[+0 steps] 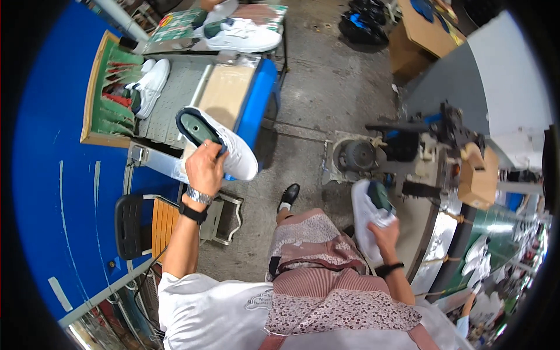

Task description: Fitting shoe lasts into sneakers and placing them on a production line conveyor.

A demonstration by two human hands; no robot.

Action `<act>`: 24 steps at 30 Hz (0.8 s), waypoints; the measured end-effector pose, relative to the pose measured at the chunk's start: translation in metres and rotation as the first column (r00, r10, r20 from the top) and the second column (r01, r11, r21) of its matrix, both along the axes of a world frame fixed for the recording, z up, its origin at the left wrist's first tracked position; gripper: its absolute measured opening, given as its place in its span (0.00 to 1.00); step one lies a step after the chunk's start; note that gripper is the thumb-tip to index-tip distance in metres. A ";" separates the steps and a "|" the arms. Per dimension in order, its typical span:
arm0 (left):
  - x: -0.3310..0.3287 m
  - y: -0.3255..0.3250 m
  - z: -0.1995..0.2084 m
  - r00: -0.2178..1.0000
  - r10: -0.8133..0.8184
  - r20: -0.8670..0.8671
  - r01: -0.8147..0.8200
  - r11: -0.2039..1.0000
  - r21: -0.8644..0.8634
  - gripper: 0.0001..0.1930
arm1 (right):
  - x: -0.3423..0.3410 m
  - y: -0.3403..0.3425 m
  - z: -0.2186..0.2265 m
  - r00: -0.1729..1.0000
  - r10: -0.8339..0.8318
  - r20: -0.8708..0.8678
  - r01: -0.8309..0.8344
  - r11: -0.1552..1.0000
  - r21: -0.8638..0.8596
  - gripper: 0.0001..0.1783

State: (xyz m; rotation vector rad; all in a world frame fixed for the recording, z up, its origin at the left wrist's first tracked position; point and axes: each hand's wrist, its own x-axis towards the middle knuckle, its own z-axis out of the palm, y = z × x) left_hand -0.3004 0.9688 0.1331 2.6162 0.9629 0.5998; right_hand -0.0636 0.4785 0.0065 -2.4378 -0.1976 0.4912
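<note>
My left hand (pixel 205 170) is closed on the opening edge of a white sneaker (pixel 238 153). This shoe has a dark blue collar and a green last inside, and it is held over the front end of the conveyor (pixel 181 119). Low at my right side, my right hand (pixel 385 238) grips a second white sneaker (pixel 363 219), also with something green in its opening. Another white sneaker (pixel 154 87) lies on the conveyor by the green strip curtain (pixel 111 99). Farther back, a white sneaker (pixel 248 38) rests on a patterned table (pixel 172 29).
A blue machine wall (pixel 64 128) rises at the left, with a chair (pixel 165 224) below it. To the right stand a machine with a round motor (pixel 357 154) and a small cardboard box (pixel 478 178). Black bags (pixel 363 26) and a large carton (pixel 417 41) sit farther back.
</note>
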 end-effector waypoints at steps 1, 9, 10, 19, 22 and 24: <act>0.007 -0.026 0.010 0.998 -0.054 0.031 0.054 0.998 -0.020 0.07 | -0.003 -0.061 0.003 0.996 -0.077 0.049 0.076 0.996 0.039 0.39; 0.105 -0.260 0.007 0.935 -0.199 0.294 0.304 0.875 -0.376 0.10 | 0.018 -0.392 -0.004 0.797 -0.577 0.181 0.548 0.816 0.185 0.39; 0.121 -0.290 0.010 0.928 -0.226 0.295 0.339 0.839 -0.425 0.09 | 0.025 -0.426 -0.025 0.787 -0.593 0.166 0.584 0.805 0.105 0.40; 0.221 -0.518 0.064 0.692 -0.421 0.586 0.718 0.477 -0.506 0.07 | 0.051 -0.296 0.065 0.795 -0.229 -0.562 0.606 0.260 0.752 0.43; 0.228 -0.531 0.038 0.628 -0.467 0.623 0.778 0.405 -0.481 0.08 | 0.062 -0.262 0.107 0.708 0.176 -0.684 0.686 0.058 0.725 0.42; 0.231 -0.526 0.003 0.755 -0.346 0.557 0.656 0.389 -0.648 0.12 | 0.072 -0.247 0.122 0.544 0.560 -0.625 0.790 -0.092 0.606 0.42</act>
